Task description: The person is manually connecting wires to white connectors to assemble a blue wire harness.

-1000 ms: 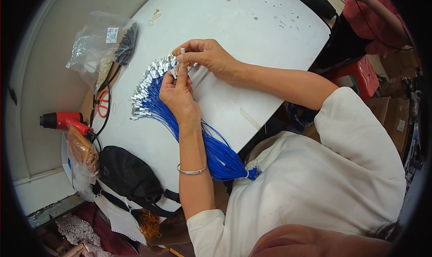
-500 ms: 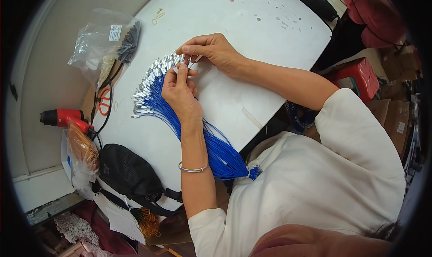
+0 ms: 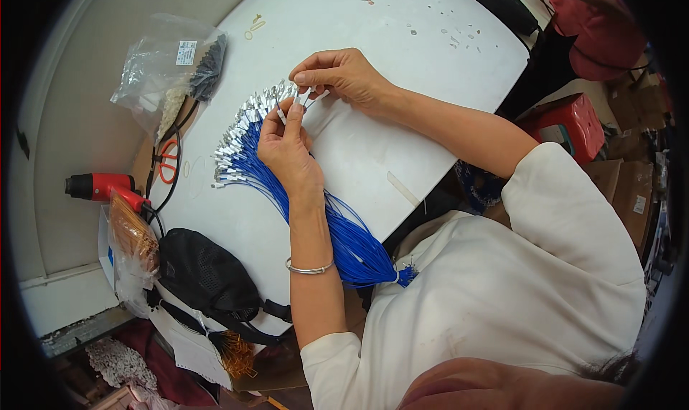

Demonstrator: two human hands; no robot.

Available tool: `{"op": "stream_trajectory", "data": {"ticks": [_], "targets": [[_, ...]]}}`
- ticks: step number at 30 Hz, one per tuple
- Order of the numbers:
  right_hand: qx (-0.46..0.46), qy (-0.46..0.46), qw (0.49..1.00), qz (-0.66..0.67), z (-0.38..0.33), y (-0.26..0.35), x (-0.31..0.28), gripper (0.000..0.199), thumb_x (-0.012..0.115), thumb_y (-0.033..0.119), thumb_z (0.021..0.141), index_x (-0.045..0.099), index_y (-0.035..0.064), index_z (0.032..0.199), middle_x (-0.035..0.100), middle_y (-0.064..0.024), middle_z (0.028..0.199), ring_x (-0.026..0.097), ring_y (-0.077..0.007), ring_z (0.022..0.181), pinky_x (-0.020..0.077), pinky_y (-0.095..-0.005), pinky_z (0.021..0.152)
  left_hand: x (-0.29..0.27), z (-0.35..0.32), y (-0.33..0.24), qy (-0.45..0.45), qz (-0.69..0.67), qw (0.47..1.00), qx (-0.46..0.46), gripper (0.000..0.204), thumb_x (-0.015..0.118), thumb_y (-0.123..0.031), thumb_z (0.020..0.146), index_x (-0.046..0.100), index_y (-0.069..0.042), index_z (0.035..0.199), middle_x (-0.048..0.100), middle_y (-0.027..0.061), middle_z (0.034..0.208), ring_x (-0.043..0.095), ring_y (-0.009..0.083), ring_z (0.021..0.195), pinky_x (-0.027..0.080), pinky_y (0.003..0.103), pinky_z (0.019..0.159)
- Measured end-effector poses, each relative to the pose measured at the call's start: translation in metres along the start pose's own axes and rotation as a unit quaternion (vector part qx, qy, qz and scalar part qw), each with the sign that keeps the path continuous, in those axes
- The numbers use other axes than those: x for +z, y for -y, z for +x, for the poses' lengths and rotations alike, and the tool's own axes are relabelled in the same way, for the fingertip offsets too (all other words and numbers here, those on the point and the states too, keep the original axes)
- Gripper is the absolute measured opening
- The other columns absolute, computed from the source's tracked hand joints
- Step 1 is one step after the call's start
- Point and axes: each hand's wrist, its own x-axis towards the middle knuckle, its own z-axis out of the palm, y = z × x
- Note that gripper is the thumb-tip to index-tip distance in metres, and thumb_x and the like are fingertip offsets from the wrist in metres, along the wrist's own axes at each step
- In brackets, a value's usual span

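Observation:
A large bundle of blue wires (image 3: 352, 248) lies across the table, tied near its lower end. At its far end the wires fan out, each with a white sleeve and metal terminal (image 3: 240, 133). My left hand (image 3: 288, 148) is closed over the fan, pinching a blue wire by its white-sleeved end between thumb and fingers. Just beyond it, my right hand (image 3: 344, 80) has thumb and index finger pinched at the metal tip of a wire end. A few white-sleeved ends (image 3: 316, 100) stick out between the two hands.
The white table (image 3: 402, 115) carries small scraps at its far side. To the left are a clear bag (image 3: 154, 65) of dark parts, orange-handled scissors (image 3: 167, 160), a red-black heat gun (image 3: 104, 187) and a black mesh bag (image 3: 204, 273). A red stool (image 3: 574, 126) stands right.
My right hand has shifted slightly up and right, and my left thumb has moved a little. More white-sleeved ends now show between the hands. The bundle stays put.

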Motion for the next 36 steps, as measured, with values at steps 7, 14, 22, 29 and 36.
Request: {"op": "stream_trajectory", "data": {"ticks": [7, 14, 22, 29, 36], "targets": [[0.043, 0.016, 0.999, -0.018, 0.002, 0.005, -0.006, 0.014, 0.078, 0.016, 0.079, 0.074, 0.0062, 0.087, 0.069, -0.0051, 0.073, 0.056, -0.0081, 0.062, 0.0454, -0.0182, 0.06, 0.003, -0.002, -0.004, -0.012, -0.006, 1.0, 0.004, 0.024, 0.073, -0.012, 0.085, 0.069, 0.0, 0.105, 0.067, 0.0038, 0.079, 0.045, 0.0008, 0.054, 0.027, 0.014, 0.044], [0.039, 0.031, 0.998, -0.029, 0.005, 0.005, -0.009, 0.015, 0.079, 0.015, 0.078, 0.074, 0.0039, 0.087, 0.068, -0.0056, 0.072, 0.057, -0.0083, 0.061, 0.0449, -0.0177, 0.06, 0.005, -0.003, -0.006, -0.037, -0.002, 0.999, -0.009, 0.024, 0.074, -0.011, 0.084, 0.07, 0.0, 0.105, 0.07, 0.0052, 0.081, 0.051, 0.0009, 0.057, 0.028, 0.013, 0.045], [0.084, 0.021, 0.996, -0.006, 0.004, 0.006, -0.007, 0.014, 0.079, 0.013, 0.078, 0.074, 0.0028, 0.086, 0.069, -0.0061, 0.072, 0.058, -0.0088, 0.062, 0.0451, -0.0173, 0.061, 0.003, 0.0, 0.0, -0.04, -0.006, 0.999, 0.003, 0.025, 0.076, -0.009, 0.082, 0.071, 0.0, 0.105, 0.071, 0.0043, 0.084, 0.052, 0.0008, 0.058, 0.029, 0.012, 0.045], [0.049, 0.036, 0.998, 0.0, 0.003, 0.007, -0.007, 0.014, 0.078, 0.012, 0.078, 0.074, 0.0029, 0.088, 0.069, -0.0064, 0.073, 0.059, -0.0095, 0.063, 0.0463, -0.018, 0.063, 0.001, 0.004, 0.003, -0.046, -0.023, 0.999, 0.0, 0.023, 0.075, -0.006, 0.081, 0.071, -0.001, 0.103, 0.07, 0.0027, 0.083, 0.051, 0.0009, 0.057, 0.029, 0.012, 0.045], [0.022, 0.054, 0.997, -0.046, 0.005, 0.008, -0.007, 0.014, 0.078, 0.009, 0.077, 0.075, 0.0038, 0.09, 0.07, -0.0064, 0.076, 0.06, -0.0103, 0.066, 0.0479, -0.019, 0.066, -0.001, 0.003, 0.0, -0.055, -0.037, 0.998, -0.007, 0.02, 0.075, -0.004, 0.081, 0.07, -0.002, 0.1, 0.069, 0.0018, 0.082, 0.05, 0.0012, 0.057, 0.03, 0.012, 0.046]]}}
